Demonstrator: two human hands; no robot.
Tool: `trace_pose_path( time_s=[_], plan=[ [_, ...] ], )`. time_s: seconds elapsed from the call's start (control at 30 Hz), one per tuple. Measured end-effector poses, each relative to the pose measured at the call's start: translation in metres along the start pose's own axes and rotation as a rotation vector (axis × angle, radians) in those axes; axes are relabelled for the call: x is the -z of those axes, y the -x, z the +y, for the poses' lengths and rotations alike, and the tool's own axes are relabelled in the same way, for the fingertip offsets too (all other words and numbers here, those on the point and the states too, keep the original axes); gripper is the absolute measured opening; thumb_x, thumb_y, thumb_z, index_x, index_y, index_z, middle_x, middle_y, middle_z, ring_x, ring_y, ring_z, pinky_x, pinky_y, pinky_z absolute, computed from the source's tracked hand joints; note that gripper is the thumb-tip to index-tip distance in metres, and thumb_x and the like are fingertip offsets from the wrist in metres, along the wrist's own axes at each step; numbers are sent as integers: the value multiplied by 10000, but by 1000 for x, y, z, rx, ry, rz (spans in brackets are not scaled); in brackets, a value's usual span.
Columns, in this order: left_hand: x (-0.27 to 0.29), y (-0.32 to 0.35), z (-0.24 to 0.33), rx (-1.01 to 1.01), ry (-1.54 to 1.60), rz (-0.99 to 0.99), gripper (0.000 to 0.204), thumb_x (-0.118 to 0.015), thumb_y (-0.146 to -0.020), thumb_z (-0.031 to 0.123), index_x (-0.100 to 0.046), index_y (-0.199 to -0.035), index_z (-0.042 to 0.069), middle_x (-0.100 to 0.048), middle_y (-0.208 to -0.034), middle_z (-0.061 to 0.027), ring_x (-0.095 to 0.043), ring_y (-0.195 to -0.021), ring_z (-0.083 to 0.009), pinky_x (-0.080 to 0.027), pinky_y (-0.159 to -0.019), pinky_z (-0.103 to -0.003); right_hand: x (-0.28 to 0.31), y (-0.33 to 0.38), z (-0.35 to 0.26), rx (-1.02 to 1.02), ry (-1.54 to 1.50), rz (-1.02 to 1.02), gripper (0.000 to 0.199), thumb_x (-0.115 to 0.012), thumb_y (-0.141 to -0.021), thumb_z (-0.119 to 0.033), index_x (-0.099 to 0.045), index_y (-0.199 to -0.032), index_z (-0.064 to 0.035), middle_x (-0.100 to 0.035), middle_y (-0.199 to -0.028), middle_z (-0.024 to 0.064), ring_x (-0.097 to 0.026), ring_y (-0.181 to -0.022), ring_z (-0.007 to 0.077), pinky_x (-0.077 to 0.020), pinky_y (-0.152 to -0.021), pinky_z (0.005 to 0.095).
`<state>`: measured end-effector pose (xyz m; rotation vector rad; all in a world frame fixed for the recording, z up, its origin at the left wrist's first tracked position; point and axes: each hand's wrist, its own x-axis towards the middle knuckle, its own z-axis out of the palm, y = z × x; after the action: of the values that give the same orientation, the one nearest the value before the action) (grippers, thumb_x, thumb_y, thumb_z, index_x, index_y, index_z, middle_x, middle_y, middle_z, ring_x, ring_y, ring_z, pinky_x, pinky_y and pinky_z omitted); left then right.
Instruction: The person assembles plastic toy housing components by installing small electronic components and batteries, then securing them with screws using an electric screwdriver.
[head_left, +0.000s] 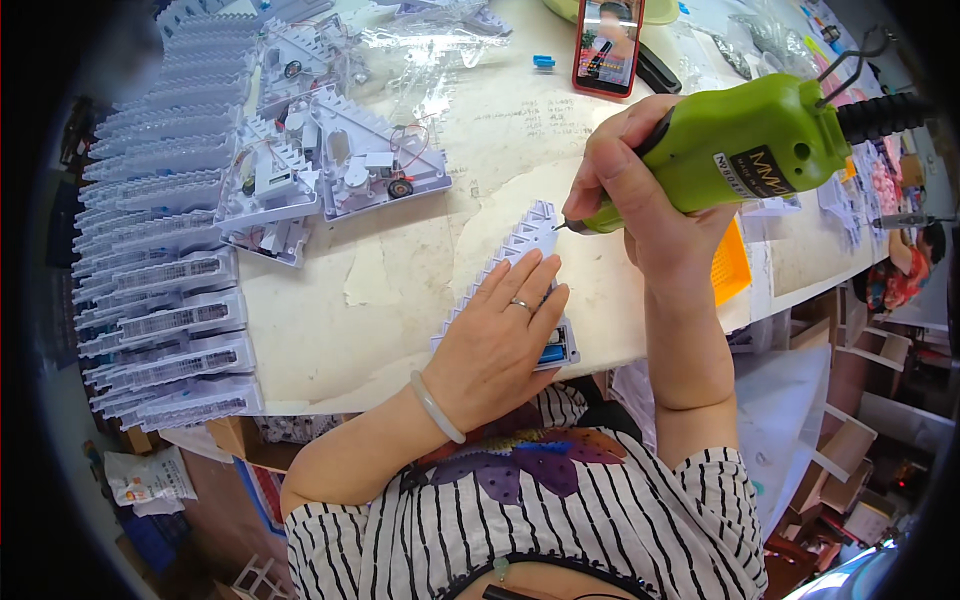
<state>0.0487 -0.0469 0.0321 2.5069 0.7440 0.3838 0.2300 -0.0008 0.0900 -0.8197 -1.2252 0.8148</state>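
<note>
My right hand (650, 180) is wrapped round a green electric screwdriver (735, 145), which hangs by a hook with a black coiled cord at its back. Its thin bit points left and meets, or nearly meets, the upper part of a white toothed plastic housing (535, 228). Flat across that housing lies my left hand (510, 325), fingers stretched and slightly apart, pressing it to the table. A blue battery-like part (552, 353) shows in a slot at the housing's near right corner. Most of the housing's middle is hidden under the hand.
Tall stacks of white toothed housings (170, 270) line the table's left side. Beside them lie open housings (375, 165) with wires and small round parts. A red-cased phone (608, 50) stands at the back. To the right sits a yellow basket (732, 265); a person (900, 270) is farther off.
</note>
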Motion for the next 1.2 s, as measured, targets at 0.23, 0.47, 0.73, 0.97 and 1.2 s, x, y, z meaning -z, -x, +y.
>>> trace_pose_path(
  time_s=[0.23,0.47,0.73,0.97,1.2],
  plan=[
    [-1,0,-2,3,20,3,756,-859,-713,231,-544,-1363,6,-430,-1540,-206,-405,-1438,-394,-369,-1188,-496,-8,1,5,-60,91,-2,129,-688,-896,83,-596,-960,21,-664,-757,92,-667,-601,145,-560,-530,257],
    [-1,0,-1,7,10,-1,751,-860,-710,233,-551,-1356,9,-436,-1533,-200,-402,-1441,-388,-369,-1189,-489,-10,-2,9,-61,35,-31,123,-707,-893,64,-602,-912,3,-658,-747,63,-669,-601,134,-566,-533,251],
    [-2,0,0,8,21,7,775,-870,-682,228,-558,-1356,6,-443,-1524,-201,-397,-1442,-388,-363,-1192,-490,-7,-6,13,-134,121,-136,145,-749,-869,44,-615,-873,-9,-654,-727,47,-665,-589,121,-567,-528,251],
    [-8,1,-1,14,12,52,789,-900,-630,212,-588,-1323,1,-489,-1492,-198,-431,-1426,-381,-364,-1190,-493,10,-5,-18,35,108,18,129,-738,-903,-58,-623,-897,0,-673,-776,90,-643,-552,155,-542,-499,258],
    [11,-18,13,-48,-45,-6,758,-886,-652,232,-598,-1310,-11,-502,-1479,-201,-454,-1414,-374,-364,-1188,-467,88,20,-30,-2,363,366,131,-720,-909,10,-609,-978,20,-655,-794,130,-625,-577,163,-511,-540,266]
  ],
)
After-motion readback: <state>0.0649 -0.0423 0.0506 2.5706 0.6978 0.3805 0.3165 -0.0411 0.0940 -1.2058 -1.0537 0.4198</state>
